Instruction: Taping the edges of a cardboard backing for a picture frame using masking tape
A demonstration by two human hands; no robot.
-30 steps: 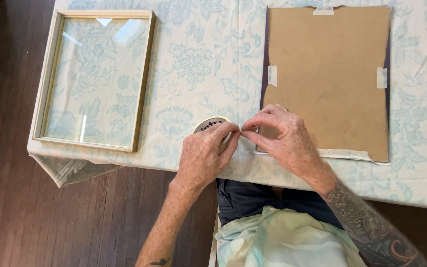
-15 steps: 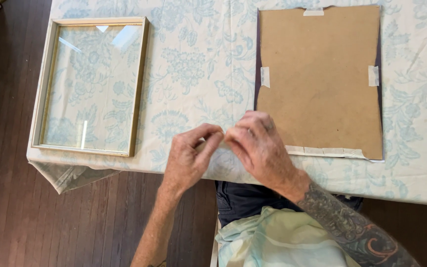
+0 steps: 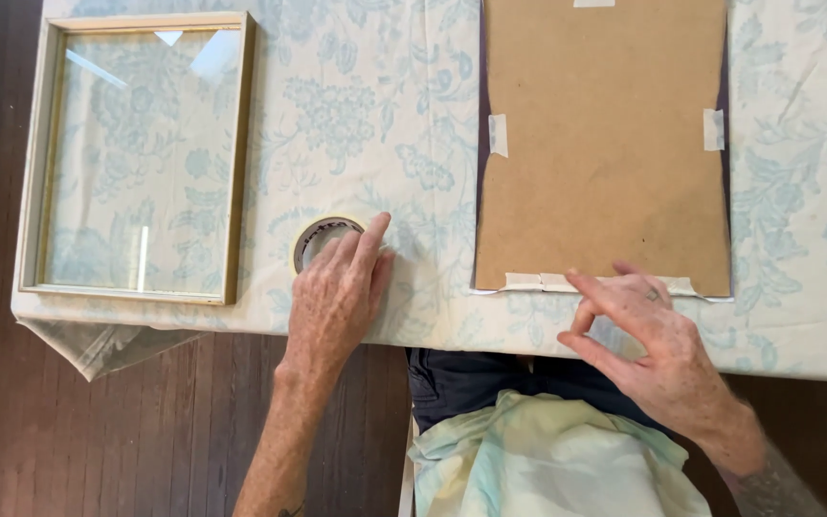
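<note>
White tape roll (image 3: 320, 239) under left hand (image 3: 337, 297) fingertips.

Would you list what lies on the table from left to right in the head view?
Glass-fronted picture frame → roll of tape under the left hand → brown backing board, with the right hand at its taped lower edge.

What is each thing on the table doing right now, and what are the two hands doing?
Left hand: open, fingers lying on the tape roll.
Right hand: forefinger pressing on the bottom tape strip, holding nothing.
Tape roll: flat on the tablecloth, partly covered.
Brown backing board: lying flat, taped at its edges.
Bottom tape strip: stuck along the board's lower edge.
Picture frame: lying flat, glass in, no picture.
Tablecloth: spread over the table.
</note>
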